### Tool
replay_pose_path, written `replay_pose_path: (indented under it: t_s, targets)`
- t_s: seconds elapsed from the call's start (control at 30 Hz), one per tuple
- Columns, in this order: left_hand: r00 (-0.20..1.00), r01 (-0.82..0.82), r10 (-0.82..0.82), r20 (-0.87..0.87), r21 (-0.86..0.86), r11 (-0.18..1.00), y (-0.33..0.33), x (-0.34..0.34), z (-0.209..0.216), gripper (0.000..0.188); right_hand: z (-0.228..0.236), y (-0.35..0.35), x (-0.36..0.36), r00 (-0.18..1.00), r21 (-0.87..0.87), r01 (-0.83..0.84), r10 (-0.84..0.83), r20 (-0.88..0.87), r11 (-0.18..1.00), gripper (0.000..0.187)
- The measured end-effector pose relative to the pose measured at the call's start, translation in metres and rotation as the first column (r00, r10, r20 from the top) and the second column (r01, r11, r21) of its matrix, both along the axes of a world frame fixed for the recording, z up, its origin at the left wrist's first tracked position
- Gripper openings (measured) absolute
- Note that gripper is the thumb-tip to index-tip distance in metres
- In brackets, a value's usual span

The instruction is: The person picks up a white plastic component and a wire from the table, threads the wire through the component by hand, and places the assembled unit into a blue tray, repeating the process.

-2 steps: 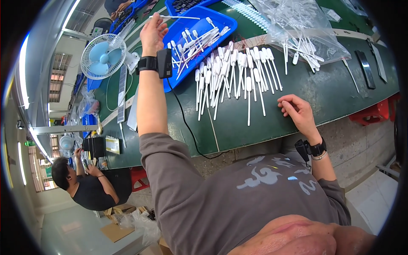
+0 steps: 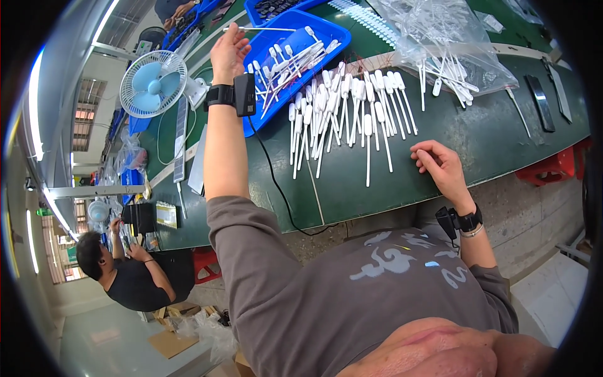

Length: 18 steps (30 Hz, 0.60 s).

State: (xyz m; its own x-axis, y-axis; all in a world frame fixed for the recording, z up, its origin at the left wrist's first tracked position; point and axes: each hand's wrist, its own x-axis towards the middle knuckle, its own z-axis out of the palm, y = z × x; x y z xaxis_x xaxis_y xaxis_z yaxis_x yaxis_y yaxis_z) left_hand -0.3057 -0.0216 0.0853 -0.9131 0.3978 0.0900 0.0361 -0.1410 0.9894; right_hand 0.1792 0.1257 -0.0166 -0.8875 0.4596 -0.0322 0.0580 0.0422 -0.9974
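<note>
My left hand (image 2: 229, 55) is raised over the left end of a blue plastic tray (image 2: 326, 32). Pinched in its fingers is a thin white stick (image 2: 273, 29), pointing right across the tray. Inside the tray lie several white paddle-headed sticks (image 2: 292, 64), with fine red wires among them. My right hand (image 2: 441, 168) hovers at or rests on the near table edge, fingers loosely curled and apart, holding nothing. To its left a pile of similar white sticks (image 2: 367, 147) is spread on the green table (image 2: 352, 198), mostly with heads away from me.
Clear plastic bags (image 2: 433, 31) with more white sticks are at the back right. A black bar (image 2: 540, 103) and a knife-like blade (image 2: 558, 91) lie farther right. A black cable (image 2: 276, 179) hangs from my left wrist device. Left are a fan (image 2: 152, 83) and a seated person (image 2: 135, 276).
My left hand has shifted slightly to the right and down, with the white stick still in its fingers. My right hand stays where it was.
</note>
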Motion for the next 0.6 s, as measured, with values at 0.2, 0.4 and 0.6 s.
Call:
replay_pose_path:
  t_s: [0.2,0.4,0.6]
  targets:
    - [0.956,0.205,-0.250,0.156,0.258,0.944,0.010,0.013,0.000,0.026,-0.002,0.001,-0.001,1.000,0.011,0.013,-0.013,0.022,1.000,0.018]
    - [0.923,0.324,-0.372,0.102,0.315,0.892,0.024,0.053,0.031,0.030,0.007,0.017,-0.009,1.000,-0.079,-0.018,0.015,-0.026,0.997,0.020]
    - [0.925,0.370,-0.374,-0.059,-0.072,0.926,0.036,0.111,0.057,0.028,0.074,0.065,-0.075,0.951,0.313,0.115,-0.013,-0.310,0.943,0.027]
